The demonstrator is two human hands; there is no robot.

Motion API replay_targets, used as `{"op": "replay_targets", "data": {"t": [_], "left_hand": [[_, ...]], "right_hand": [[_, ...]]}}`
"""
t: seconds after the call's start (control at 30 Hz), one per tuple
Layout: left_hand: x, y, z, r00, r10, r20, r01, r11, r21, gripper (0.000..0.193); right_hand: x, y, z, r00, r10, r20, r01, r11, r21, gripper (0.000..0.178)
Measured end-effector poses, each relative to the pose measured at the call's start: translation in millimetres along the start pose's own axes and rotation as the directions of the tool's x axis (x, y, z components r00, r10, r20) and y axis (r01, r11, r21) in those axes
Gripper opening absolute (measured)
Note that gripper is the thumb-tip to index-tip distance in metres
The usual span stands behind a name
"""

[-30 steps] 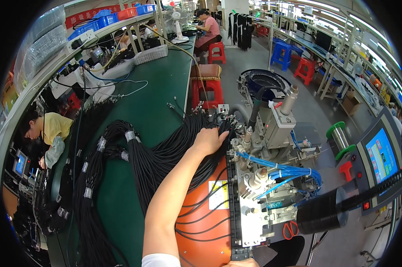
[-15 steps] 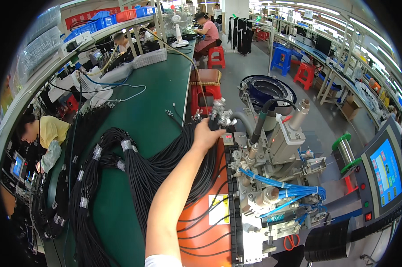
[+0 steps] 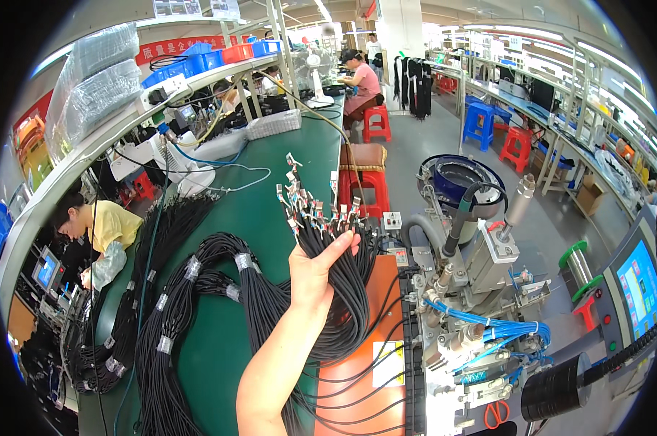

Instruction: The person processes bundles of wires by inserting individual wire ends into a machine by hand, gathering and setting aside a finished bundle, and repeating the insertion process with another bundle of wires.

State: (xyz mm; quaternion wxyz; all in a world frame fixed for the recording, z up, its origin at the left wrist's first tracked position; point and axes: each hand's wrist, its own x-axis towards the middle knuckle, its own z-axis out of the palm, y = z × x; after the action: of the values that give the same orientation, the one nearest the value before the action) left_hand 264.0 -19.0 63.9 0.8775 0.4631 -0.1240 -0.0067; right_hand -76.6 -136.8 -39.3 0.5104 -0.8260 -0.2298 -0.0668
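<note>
My left hand is closed around the end of a thick bundle of black cables, its thumb across the front. Above the grip, the bare cable ends fan out, with small silvery connectors and a few coloured wires showing. From my hand the bundle loops down over an orange-red plate and back onto the green table. Further left lie more tied black cable bundles, bound with shiny wraps. My right hand is out of sight.
Right of the plate stands a metal machine with blue air tubes, a round feeder bowl behind it and a touch screen at far right. Single cables lie across the plate. A co-worker in yellow sits across the table.
My left hand has drawn back from beside the machine toward me and left, with the cable bundle held. The connector ends now stand spread upward. The whole view has shifted.
</note>
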Motion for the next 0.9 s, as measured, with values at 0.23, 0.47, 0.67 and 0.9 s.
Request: {"op": "replay_targets", "data": {"t": [0.23,0.47,0.67,0.9], "left_hand": [[-13,10,3,0.999,0.038,0.008,-0.037,0.999,-0.036,0.021],[-26,18,-2,0.998,0.021,0.062,-0.015,0.995,-0.102,0.020],[-33,22,-7,0.992,0.027,0.124,-0.014,0.994,-0.105,0.027],[-42,26,-13,0.984,0.029,0.175,-0.003,0.989,-0.147,0.023]], "right_hand": [[-1,1,5,0.997,-0.070,-0.041,0.066,0.994,-0.081,0.011],[7,-7,0,0.997,-0.036,-0.073,0.032,0.998,-0.060,0.011],[6,-6,2,0.995,-0.019,-0.098,0.013,0.998,-0.056,0.011],[5,-7,5,0.992,-0.002,-0.128,-0.003,0.999,-0.038,0.011]]}}
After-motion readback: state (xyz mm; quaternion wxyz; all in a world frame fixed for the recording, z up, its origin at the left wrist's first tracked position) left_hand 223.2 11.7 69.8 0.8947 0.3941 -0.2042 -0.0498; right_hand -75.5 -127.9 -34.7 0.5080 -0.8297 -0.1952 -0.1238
